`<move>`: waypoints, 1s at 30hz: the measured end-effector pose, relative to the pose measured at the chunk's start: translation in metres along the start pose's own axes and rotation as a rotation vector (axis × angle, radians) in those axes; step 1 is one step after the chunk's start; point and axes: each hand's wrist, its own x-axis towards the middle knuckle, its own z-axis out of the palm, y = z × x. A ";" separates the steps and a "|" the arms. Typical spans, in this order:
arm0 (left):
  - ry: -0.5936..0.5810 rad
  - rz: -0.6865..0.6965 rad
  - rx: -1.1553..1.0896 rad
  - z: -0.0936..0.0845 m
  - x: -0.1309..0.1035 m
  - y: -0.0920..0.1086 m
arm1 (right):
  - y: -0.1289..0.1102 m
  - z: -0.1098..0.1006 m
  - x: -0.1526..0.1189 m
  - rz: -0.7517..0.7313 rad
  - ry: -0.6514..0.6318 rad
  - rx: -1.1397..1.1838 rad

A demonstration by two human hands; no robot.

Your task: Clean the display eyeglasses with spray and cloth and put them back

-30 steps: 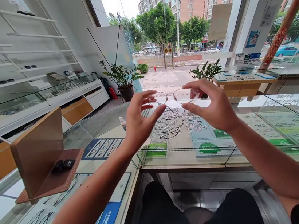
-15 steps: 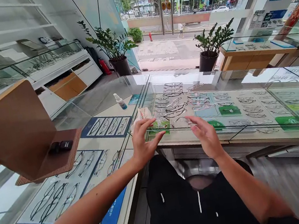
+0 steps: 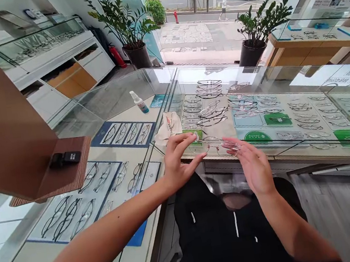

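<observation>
A pair of thin-rimmed, clear-lensed eyeglasses (image 3: 217, 147) is held up between my two hands, just above the near edge of the glass counter. My left hand (image 3: 178, 158) grips its left side, thumb below and fingers above, with a gap between them. On the right side, my right hand (image 3: 255, 167) has its fingertips at the lens and rim; its thumb is partly hidden. Behind my left fingers a crumpled white cloth (image 3: 169, 125) lies on the counter. Under the glass, a green card (image 3: 197, 134) shows beyond the eyeglasses.
Rows of eyeglass frames (image 3: 209, 87) fill the glass display counter (image 3: 262, 154). A spray bottle (image 3: 139, 101) stands beyond the cloth. To the left is a brown folding stand (image 3: 10, 131) with a black object (image 3: 65, 159) on its base. Potted plants (image 3: 137, 56) flank the entrance.
My view has tipped downward. My right hand has turned and its fingers now reach onto the eyeglasses' right side. The eyeglasses show more plainly between both hands.
</observation>
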 end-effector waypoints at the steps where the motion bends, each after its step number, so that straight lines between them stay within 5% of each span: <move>1: -0.011 -0.006 -0.001 0.000 0.000 0.000 | 0.001 0.001 0.000 0.022 -0.012 0.054; 8: -0.074 -0.064 -0.037 0.001 -0.001 0.001 | -0.004 -0.009 0.003 0.066 -0.117 0.129; 14: -0.151 0.077 -0.068 0.004 -0.008 -0.003 | -0.028 -0.020 0.013 -0.233 -0.218 -0.485; 18: -0.208 0.134 -0.038 0.003 -0.009 -0.003 | -0.033 -0.012 0.014 -0.344 -0.278 -0.692; 25: -0.176 0.213 -0.073 0.002 -0.007 0.006 | -0.028 -0.015 0.017 -0.396 -0.357 -0.812; 30: -0.185 0.176 -0.060 0.000 -0.011 0.015 | -0.024 -0.020 0.024 -0.303 -0.490 -0.689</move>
